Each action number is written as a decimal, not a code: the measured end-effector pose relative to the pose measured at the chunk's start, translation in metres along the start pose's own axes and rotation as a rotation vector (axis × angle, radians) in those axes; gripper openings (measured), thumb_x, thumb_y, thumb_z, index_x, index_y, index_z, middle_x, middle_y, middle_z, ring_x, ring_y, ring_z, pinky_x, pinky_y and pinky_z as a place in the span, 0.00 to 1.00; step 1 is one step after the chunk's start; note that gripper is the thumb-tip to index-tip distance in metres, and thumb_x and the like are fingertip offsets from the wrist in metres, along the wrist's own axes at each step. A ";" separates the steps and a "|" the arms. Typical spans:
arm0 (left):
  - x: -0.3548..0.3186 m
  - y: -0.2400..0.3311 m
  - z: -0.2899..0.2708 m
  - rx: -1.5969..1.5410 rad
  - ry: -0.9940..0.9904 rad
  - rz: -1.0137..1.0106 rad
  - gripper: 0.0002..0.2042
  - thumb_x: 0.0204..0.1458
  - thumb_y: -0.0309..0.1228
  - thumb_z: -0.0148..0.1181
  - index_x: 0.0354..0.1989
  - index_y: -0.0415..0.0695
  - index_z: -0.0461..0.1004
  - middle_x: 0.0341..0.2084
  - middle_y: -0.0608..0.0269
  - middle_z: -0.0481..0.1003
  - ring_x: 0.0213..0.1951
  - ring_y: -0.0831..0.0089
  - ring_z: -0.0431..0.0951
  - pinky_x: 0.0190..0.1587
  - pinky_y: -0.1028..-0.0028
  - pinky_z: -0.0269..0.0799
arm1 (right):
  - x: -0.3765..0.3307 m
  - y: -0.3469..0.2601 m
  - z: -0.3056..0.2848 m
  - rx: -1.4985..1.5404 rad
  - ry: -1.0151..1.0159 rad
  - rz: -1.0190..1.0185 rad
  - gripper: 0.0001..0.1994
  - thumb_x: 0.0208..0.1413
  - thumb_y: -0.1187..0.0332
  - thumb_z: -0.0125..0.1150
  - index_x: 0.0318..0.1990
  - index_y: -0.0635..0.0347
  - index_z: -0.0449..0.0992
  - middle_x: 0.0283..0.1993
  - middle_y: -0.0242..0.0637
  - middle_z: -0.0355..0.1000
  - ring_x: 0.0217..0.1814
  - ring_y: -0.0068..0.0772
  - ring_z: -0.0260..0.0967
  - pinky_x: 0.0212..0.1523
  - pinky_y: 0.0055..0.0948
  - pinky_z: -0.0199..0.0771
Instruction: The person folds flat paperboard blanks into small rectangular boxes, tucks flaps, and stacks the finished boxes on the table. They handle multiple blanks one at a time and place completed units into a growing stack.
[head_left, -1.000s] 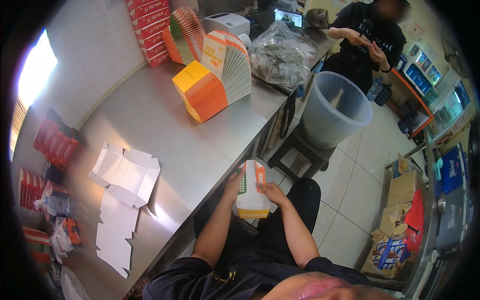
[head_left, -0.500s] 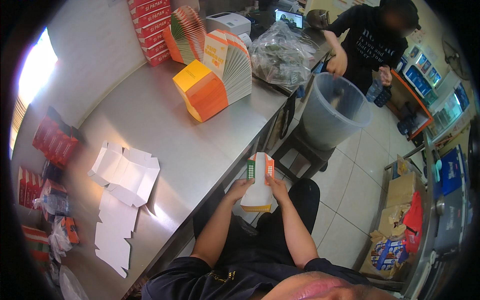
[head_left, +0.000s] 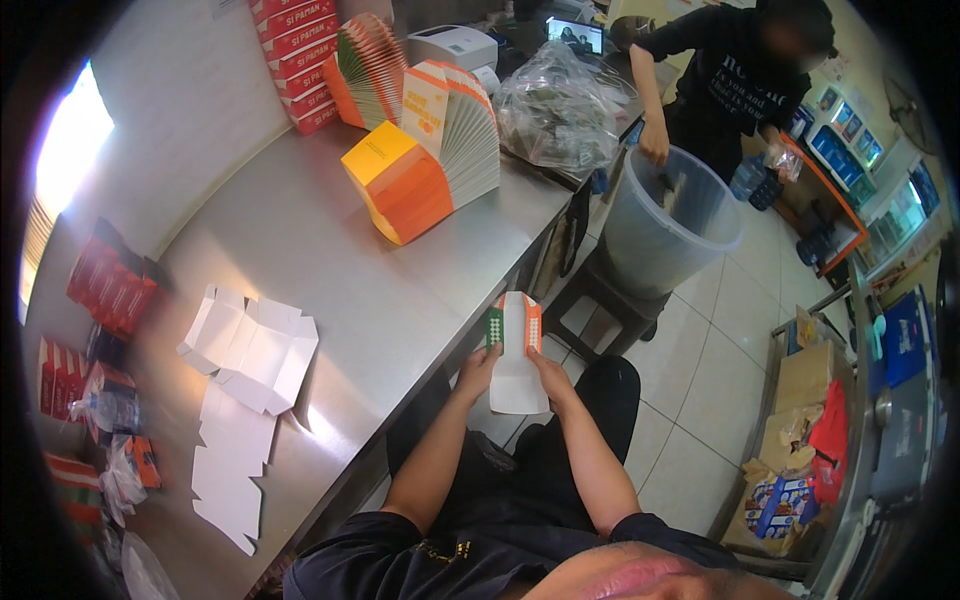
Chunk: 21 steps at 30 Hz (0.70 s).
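Observation:
Above my lap, both hands hold a partly folded cardboard box (head_left: 516,360), white inside, with a green side and an orange side turned up. My left hand (head_left: 477,372) grips its left edge near the green side, thumb on top. On the opposite edge, below the orange side, my right hand (head_left: 549,374) grips it. The fingers underneath are hidden by the card. To the left on the metal table lie an opened white carton (head_left: 255,345) and a flat white cut-out blank (head_left: 230,460), partly overlapping.
Fanned stacks of orange and yellow folded boxes (head_left: 420,185) stand at the table's (head_left: 290,220) far end, near red boxes (head_left: 297,60) and a plastic bag (head_left: 560,105). A clear bucket (head_left: 665,215) sits on a dark stool (head_left: 600,300). Behind it a co-worker (head_left: 735,80) reaches into the bucket.
My hands have moved the box slightly up, and its near end flap now lies flatter, showing white. The co-worker's arm has reached lower into the bucket.

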<state>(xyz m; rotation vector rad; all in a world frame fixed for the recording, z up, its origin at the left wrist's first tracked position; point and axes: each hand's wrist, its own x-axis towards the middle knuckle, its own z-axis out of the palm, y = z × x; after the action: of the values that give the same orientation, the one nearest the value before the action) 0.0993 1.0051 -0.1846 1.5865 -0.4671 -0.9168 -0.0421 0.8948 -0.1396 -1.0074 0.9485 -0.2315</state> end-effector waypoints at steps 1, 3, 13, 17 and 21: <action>0.001 0.000 0.001 0.012 0.010 0.003 0.25 0.66 0.52 0.53 0.47 0.38 0.80 0.35 0.64 0.81 0.38 0.79 0.78 0.43 0.74 0.73 | 0.003 0.003 -0.002 -0.025 0.006 -0.037 0.24 0.67 0.49 0.57 0.53 0.63 0.79 0.40 0.35 0.79 0.37 0.24 0.76 0.42 0.26 0.75; 0.001 -0.001 0.005 0.042 0.037 0.006 0.26 0.67 0.53 0.51 0.46 0.38 0.80 0.36 0.64 0.81 0.39 0.78 0.78 0.44 0.74 0.73 | 0.011 0.012 -0.007 -0.073 0.018 -0.109 0.23 0.67 0.50 0.58 0.52 0.64 0.80 0.40 0.35 0.79 0.37 0.24 0.76 0.41 0.25 0.75; 0.015 -0.036 0.001 0.230 0.240 0.172 0.26 0.60 0.47 0.63 0.63 0.46 0.70 0.43 0.59 0.77 0.38 0.75 0.77 0.39 0.73 0.75 | 0.024 0.030 -0.006 -0.585 0.350 -0.534 0.18 0.64 0.57 0.61 0.48 0.65 0.79 0.36 0.48 0.79 0.37 0.45 0.77 0.41 0.39 0.74; 0.006 -0.018 0.013 0.116 0.030 0.105 0.36 0.58 0.46 0.66 0.70 0.46 0.58 0.55 0.52 0.72 0.45 0.69 0.78 0.42 0.72 0.76 | 0.014 0.025 -0.005 -0.667 0.382 -0.658 0.13 0.60 0.63 0.64 0.45 0.64 0.78 0.38 0.51 0.78 0.40 0.56 0.77 0.43 0.42 0.75; -0.002 -0.018 0.026 -0.030 -0.178 0.101 0.41 0.58 0.47 0.65 0.73 0.41 0.51 0.62 0.48 0.67 0.53 0.66 0.76 0.52 0.70 0.74 | 0.013 0.030 -0.001 -0.713 0.128 -0.715 0.15 0.54 0.64 0.67 0.47 0.61 0.78 0.46 0.49 0.77 0.49 0.54 0.75 0.51 0.42 0.74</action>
<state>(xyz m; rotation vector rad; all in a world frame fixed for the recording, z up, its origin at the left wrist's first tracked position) 0.0748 0.9945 -0.2007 1.4468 -0.6505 -0.9873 -0.0425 0.9032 -0.1712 -2.0021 0.7571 -0.5794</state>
